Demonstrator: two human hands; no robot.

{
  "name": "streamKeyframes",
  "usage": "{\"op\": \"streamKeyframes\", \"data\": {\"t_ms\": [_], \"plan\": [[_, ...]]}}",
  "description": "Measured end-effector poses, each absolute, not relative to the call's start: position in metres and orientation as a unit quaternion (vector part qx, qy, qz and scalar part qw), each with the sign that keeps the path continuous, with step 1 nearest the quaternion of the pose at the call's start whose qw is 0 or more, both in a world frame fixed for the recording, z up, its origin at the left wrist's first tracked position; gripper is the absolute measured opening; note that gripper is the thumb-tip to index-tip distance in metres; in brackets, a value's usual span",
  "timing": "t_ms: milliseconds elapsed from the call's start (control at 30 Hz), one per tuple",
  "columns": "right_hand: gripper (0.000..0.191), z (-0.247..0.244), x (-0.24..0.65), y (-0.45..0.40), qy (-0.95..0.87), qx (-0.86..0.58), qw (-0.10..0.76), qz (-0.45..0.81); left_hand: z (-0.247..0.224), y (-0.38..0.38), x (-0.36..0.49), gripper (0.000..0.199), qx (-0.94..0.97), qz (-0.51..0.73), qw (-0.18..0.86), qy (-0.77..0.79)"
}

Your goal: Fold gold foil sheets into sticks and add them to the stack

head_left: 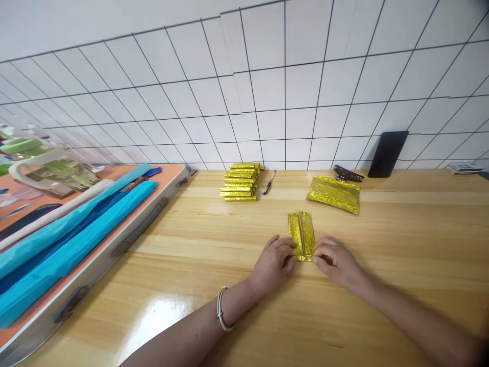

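Observation:
A sheet of shiny gold foil paper point(307, 232) lies on the wooden table, its two long sides folded in so that a narrow gap runs down the middle. Its near edge is turned up in a small fold. My left hand point(275, 261) pinches the left end of that fold, fingers bent. At the right end, my right hand point(336, 261) pinches the same fold between thumb and fingers. Behind the sheet, to the right, rests a stack of flat gold foil paper point(333, 196). Several rolled or folded gold strips point(240, 183) are piled further left.
A pen point(269, 183) lies beside the strip pile. A black clip point(348, 174) touches the foil stack, and a black phone-like slab point(387, 154) leans on the tiled wall. At left, an orange-topped case point(171, 176) carries blue wrapped rolls point(95, 232) and a green-lidded jar point(23, 147).

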State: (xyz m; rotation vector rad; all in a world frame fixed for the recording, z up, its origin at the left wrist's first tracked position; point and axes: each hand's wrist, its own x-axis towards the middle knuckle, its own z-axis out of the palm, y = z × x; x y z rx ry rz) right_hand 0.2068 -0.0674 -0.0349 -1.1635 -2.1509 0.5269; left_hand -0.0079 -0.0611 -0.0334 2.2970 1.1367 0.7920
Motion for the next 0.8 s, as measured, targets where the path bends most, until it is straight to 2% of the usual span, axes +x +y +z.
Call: {"op": "streamKeyframes", "data": {"t_ms": [300, 800], "plan": [[0.011, -0.0398, 0.1991, -0.0675, -0.804, -0.482, 0.307, 0.166, -0.04, -0.0605, -0.0041, 0.008, 0.817, 0.323, 0.207, 0.431], [0.008, -0.0438, 0.1991, -0.0643, -0.804, -0.52, 0.263, 0.119, -0.0375, -0.0604, -0.0016, 0.011, 0.82, 0.292, 0.178, 0.459]]}}
